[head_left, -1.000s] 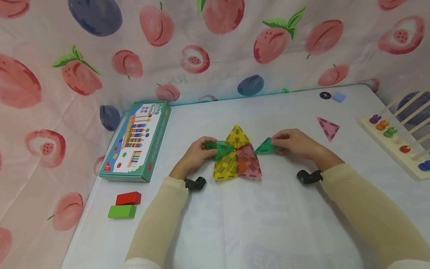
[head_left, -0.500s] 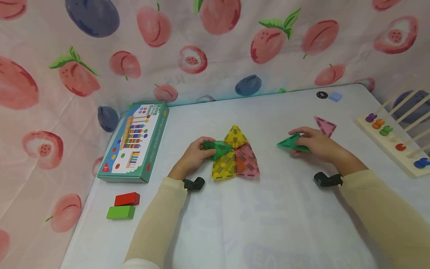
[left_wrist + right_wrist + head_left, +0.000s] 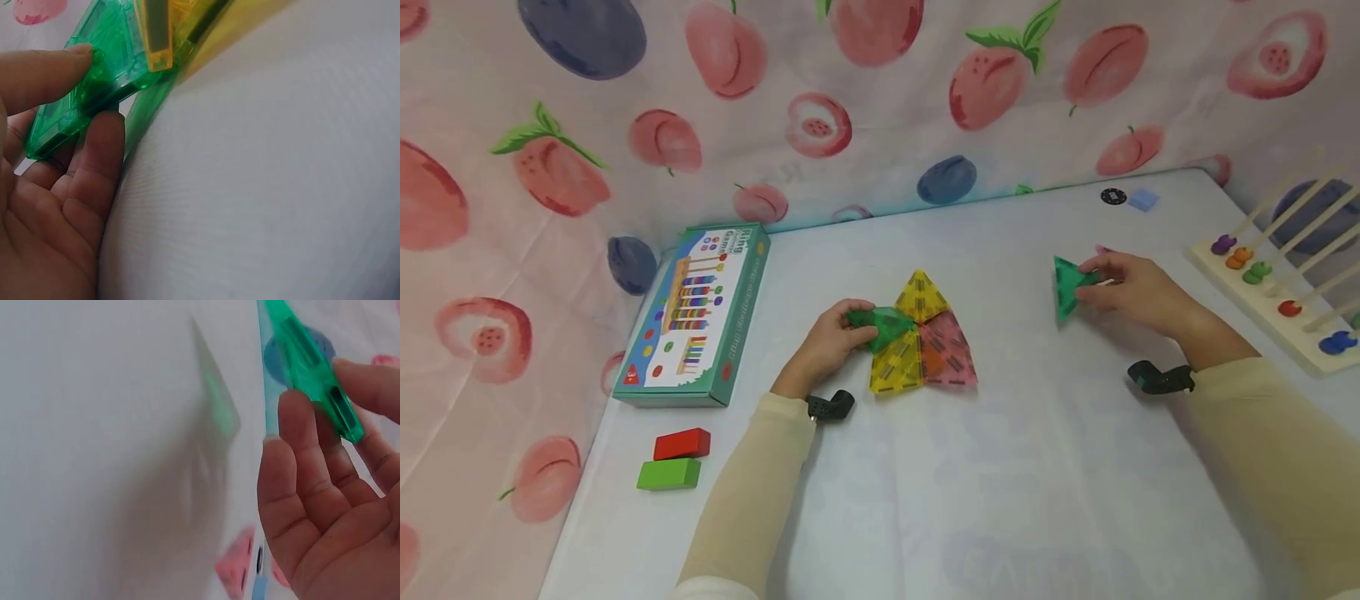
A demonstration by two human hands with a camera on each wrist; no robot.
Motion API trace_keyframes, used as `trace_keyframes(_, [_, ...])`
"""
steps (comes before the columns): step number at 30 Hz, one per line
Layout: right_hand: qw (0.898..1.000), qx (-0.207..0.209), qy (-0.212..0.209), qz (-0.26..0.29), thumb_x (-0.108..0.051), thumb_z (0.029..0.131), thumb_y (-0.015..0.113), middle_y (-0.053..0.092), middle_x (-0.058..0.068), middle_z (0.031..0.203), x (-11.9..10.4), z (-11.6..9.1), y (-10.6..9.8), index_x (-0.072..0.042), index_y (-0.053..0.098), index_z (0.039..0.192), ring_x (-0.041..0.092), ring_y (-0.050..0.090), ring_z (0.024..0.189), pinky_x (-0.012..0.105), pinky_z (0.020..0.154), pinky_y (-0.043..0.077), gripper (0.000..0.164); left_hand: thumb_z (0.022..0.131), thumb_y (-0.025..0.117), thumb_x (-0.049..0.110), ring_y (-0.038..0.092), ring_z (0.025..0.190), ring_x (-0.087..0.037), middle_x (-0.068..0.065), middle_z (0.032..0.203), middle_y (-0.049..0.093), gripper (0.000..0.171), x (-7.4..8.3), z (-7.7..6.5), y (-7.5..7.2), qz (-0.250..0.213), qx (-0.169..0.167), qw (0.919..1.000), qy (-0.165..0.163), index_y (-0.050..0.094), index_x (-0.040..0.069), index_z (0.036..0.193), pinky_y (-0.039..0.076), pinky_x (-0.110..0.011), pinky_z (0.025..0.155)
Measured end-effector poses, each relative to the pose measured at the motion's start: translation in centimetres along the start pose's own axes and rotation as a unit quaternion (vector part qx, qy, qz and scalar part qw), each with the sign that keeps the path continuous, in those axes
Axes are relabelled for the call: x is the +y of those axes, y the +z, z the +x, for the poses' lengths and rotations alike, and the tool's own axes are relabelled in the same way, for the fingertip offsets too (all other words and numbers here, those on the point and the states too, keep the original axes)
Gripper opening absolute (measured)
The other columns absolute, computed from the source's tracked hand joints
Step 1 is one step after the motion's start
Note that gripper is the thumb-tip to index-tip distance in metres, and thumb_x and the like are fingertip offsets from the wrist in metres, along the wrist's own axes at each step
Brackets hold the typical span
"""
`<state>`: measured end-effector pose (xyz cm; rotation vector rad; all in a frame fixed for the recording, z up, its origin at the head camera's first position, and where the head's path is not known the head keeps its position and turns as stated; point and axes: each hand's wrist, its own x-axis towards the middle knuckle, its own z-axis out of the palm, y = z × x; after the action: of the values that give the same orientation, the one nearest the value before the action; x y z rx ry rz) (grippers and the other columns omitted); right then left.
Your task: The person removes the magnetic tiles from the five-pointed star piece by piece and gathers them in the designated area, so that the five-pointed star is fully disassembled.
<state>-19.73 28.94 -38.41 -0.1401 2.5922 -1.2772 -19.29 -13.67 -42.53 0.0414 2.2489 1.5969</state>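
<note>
My left hand (image 3: 829,340) pinches a green translucent magnetic tile (image 3: 889,327) between thumb and fingers; in the left wrist view the tile (image 3: 106,69) sits against orange-yellow pieces. It overlaps a cluster made of an upper yellow triangular tile (image 3: 921,296), a lower yellow tile (image 3: 895,368) and a pink tile (image 3: 950,354). To the right, my right hand (image 3: 1142,292) pinches a green triangular magnetic tile (image 3: 1066,287). The right wrist view shows this tile (image 3: 312,372) raised off the table, its green-tinted shadow below. A separate pink triangular tile (image 3: 236,565) lies there, mostly hidden behind the hand from the head view.
A boxed ring game (image 3: 692,312) lies at the left, with a red block (image 3: 681,444) and a green block (image 3: 668,474) in front. A pegged wooden board (image 3: 1273,292) stands far right. At the back are a black disc (image 3: 1113,197) and a blue square (image 3: 1143,199).
My right hand has carried its green tile rightward, away from the cluster, and turned it more upright, passing in front of the loose pink triangle. The left hand keeps its grip in place.
</note>
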Motion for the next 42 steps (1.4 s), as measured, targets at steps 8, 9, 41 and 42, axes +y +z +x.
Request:
trace_keyframes(8, [0.999,0.028,0.011,-0.038,-0.032,0.085,0.061,0.047,0.017,0.111,1.3,0.5,-1.5,-0.004,0.046,0.121,0.01,0.053,0.082,0.021,0.066,0.048,0.048,0.083,0.065,0.019,0.054,0.09,-0.018,-0.004,0.112,0.054,0.036,0.1,-0.2,-0.2,-0.01,0.008,0.9999,0.005,0.051,0.018,0.116,0.046,-0.03,0.074])
trace_keyframes(9, [0.999,0.027,0.013,-0.04,-0.031,0.085,0.061,0.047,0.018,0.111,1.4,0.6,-1.6,-0.004,0.046,0.121,0.012,0.053,0.082,0.022,0.066,0.049,0.047,0.083,0.065,0.019,0.054,0.091,-0.018,-0.003,0.112,0.054,0.036,0.2,-0.2,-0.3,-0.009,0.009,0.9999,0.004,0.051,0.018,0.116,0.046,-0.03,0.074])
trace_keyframes(41, [0.995,0.06,0.041,-0.069,-0.035,0.089,0.053,0.047,0.019,0.12,2.1,2.6,-0.7,-0.004,0.04,0.129,0.033,0.044,0.106,0.035,0.075,0.046,0.052,0.083,0.065,0.024,0.054,0.09,-0.018,-0.003,0.108,0.056,0.037,-0.2,0.3,0.0,0.023,0.011,0.9997,-0.001,0.052,0.022,0.117,0.046,-0.03,0.076])
trace_keyframes(42, [0.995,0.058,0.042,-0.073,-0.035,0.089,0.053,0.047,0.019,0.121,2.1,2.6,-0.4,-0.004,0.041,0.128,0.034,0.043,0.108,0.041,0.078,0.045,0.052,0.083,0.065,0.024,0.054,0.091,-0.018,-0.003,0.108,0.056,0.037,-0.3,0.3,0.0,0.023,0.01,0.9997,-0.002,0.051,0.022,0.117,0.046,-0.03,0.076])
